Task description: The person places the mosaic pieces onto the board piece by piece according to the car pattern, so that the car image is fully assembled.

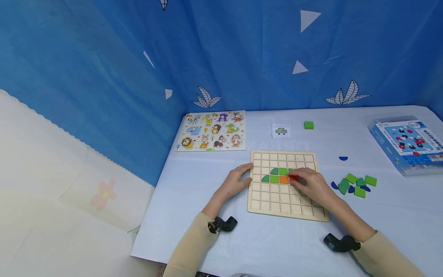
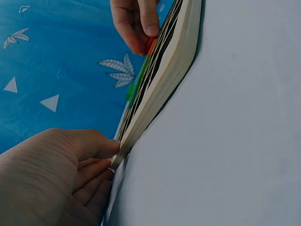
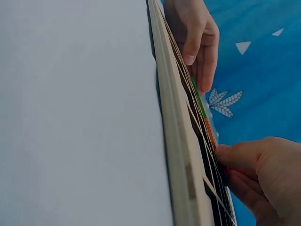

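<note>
A square wooden grid board (image 1: 270,196) lies on the table in front of the person. On it sit two green squares (image 1: 274,179), rounded green pieces (image 1: 265,179) and an orange square (image 1: 283,179). The right hand (image 1: 313,184) pinches a red piece (image 1: 292,178) between thumb and fingers, right beside the orange square; those fingers hide most of its shape. At the board's left edge, the left hand (image 1: 232,184) touches the rim with thumb and fingertips. The left wrist view shows that thumb and the fingers (image 2: 91,176) against the board's side.
Right of the board lie loose green squares (image 1: 360,192), rounded green pieces and blue half-rounds (image 1: 343,158). Behind it are a small pattern card (image 1: 281,130) and a lone green block (image 1: 308,125). An animal puzzle (image 1: 211,131) lies back left, a boxed molecule kit (image 1: 408,142) far right.
</note>
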{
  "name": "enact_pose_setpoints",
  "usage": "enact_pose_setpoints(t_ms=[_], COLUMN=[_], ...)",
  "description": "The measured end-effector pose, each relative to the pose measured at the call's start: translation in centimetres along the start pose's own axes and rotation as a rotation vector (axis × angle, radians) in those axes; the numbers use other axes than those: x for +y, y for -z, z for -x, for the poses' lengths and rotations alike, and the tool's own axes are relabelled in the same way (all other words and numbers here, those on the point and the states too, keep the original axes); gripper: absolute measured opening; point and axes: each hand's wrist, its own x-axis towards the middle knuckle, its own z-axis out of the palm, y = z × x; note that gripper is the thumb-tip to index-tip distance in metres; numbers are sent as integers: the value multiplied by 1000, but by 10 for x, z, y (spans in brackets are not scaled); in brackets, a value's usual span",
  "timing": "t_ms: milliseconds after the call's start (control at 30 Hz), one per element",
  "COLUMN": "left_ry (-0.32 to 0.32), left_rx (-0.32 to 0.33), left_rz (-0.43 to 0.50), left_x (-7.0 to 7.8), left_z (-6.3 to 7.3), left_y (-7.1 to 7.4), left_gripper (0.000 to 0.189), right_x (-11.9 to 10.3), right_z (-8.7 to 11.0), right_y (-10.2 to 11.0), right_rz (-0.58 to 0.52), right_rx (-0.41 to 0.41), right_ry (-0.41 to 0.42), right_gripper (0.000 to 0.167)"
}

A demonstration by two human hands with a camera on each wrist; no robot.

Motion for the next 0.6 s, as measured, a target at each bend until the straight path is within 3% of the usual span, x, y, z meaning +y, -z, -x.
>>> enact_pose_setpoints(t_ms=[600], left_ry=[9], left_rx=[2], left_rz=[-6], left_x=[-1], left_z=[0], left_y=[0], left_gripper=[53], right_x=[1], right_z=[2], right_y=[0], right_rz=[-14], right_rx=[-4], right_ry=[25], right_gripper=[26])
